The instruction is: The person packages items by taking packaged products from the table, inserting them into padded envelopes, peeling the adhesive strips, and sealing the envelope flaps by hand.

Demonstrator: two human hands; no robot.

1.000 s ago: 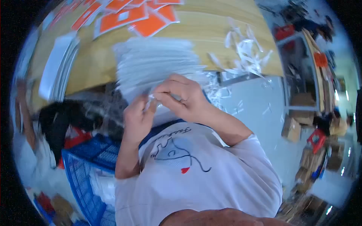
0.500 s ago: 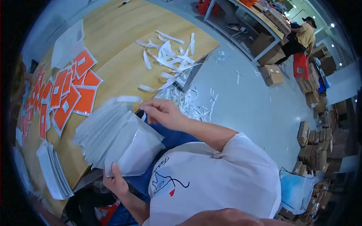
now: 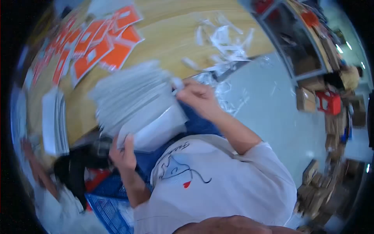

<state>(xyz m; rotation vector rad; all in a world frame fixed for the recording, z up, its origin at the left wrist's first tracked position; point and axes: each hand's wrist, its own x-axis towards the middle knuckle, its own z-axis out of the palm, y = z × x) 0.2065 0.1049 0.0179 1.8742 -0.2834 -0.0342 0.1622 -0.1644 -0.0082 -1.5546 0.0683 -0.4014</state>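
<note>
The left hand pinches the near corner of a stack of white envelopes, which leans at the edge of the table. The right hand, fingers bunched, is at a white strip beside the stack; blur hides whether it grips it. Orange envelopes and loose strips lie beyond.

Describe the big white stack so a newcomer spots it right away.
Start at the wooden table. At its near edge, the broad white stack sits between the person's left hand and right hand. Unlike the narrow stack farther left, it is fanned out and much wider.
</note>
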